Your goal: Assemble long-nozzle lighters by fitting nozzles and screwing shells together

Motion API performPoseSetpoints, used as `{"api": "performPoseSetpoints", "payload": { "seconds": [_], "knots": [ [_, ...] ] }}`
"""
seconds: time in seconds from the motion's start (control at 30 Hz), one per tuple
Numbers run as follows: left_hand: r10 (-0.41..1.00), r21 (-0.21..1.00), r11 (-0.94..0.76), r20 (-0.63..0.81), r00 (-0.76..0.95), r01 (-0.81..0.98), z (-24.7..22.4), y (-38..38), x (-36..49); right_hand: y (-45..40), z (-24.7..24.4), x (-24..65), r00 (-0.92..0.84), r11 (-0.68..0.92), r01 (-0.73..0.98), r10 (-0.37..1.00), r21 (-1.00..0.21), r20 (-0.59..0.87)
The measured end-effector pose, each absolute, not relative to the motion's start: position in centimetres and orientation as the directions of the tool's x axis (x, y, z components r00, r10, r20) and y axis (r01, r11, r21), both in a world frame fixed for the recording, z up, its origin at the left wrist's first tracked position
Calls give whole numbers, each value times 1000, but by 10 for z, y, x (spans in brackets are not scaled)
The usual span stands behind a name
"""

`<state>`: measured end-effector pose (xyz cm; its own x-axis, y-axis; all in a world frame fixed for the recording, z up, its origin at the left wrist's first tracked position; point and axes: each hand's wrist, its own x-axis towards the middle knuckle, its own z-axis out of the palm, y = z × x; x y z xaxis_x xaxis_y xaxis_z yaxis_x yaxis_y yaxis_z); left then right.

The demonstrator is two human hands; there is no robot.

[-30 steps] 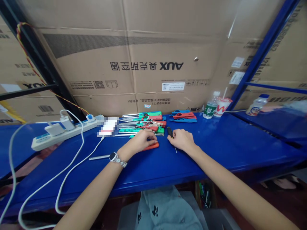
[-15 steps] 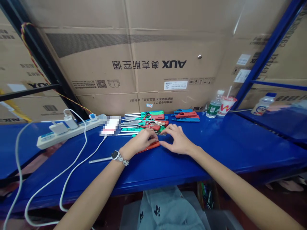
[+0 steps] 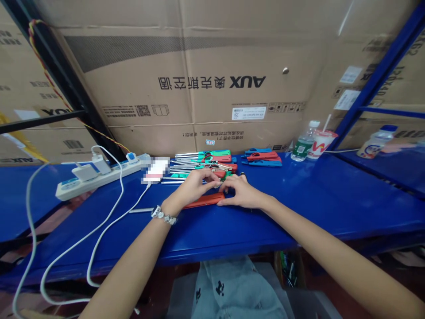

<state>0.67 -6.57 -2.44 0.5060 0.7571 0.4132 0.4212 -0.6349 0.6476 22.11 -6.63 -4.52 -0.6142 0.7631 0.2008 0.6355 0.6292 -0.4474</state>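
A long orange lighter-like tool (image 3: 204,200) with a metal rod pointing left lies on the blue table near its front. My left hand (image 3: 198,184), with a watch and bracelet at the wrist, is over it, thumb and fingers pinched on something too small to make out. My right hand (image 3: 239,191) touches the tool's right end with its thumb, its fingertips bent close to the left ones; whether they grip anything is hidden. Just behind both hands lies a pile of green and red tools (image 3: 217,158) with metal rods. More red and blue handles (image 3: 264,157) lie to the right.
At the left, a white power strip (image 3: 71,188) has plugs and looping white cables. A blurred-out phone (image 3: 157,170) lies beside the pile. A water bottle (image 3: 303,144), a red and white cup (image 3: 320,144) and another bottle (image 3: 376,141) stand at the right. Cardboard (image 3: 212,53) rises behind.
The view has shifted slightly. My right hand's fingers have curled in closer to my left fingertips, and more of the orange tool's handle shows beneath my hands.
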Motion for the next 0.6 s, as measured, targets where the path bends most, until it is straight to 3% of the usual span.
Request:
{"api": "performPoseSetpoints", "payload": {
  "seconds": [0.3, 0.5, 0.6],
  "knots": [
    [864, 520, -501, 258, 432, 692, -30, -48, -18, -70, -48, 222, -595, 621, 644, 774, -447, 218],
    [853, 410, -519, 299, 427, 750, -29, -48, -19, -73, -46, 223, -580, 608, 671, 787, -424, 210],
    [841, 409, -536, 335, 425, 738, -30, -47, -23, -75, -45, 223, -583, 616, 673, 782, -408, 219]
  ]
}}
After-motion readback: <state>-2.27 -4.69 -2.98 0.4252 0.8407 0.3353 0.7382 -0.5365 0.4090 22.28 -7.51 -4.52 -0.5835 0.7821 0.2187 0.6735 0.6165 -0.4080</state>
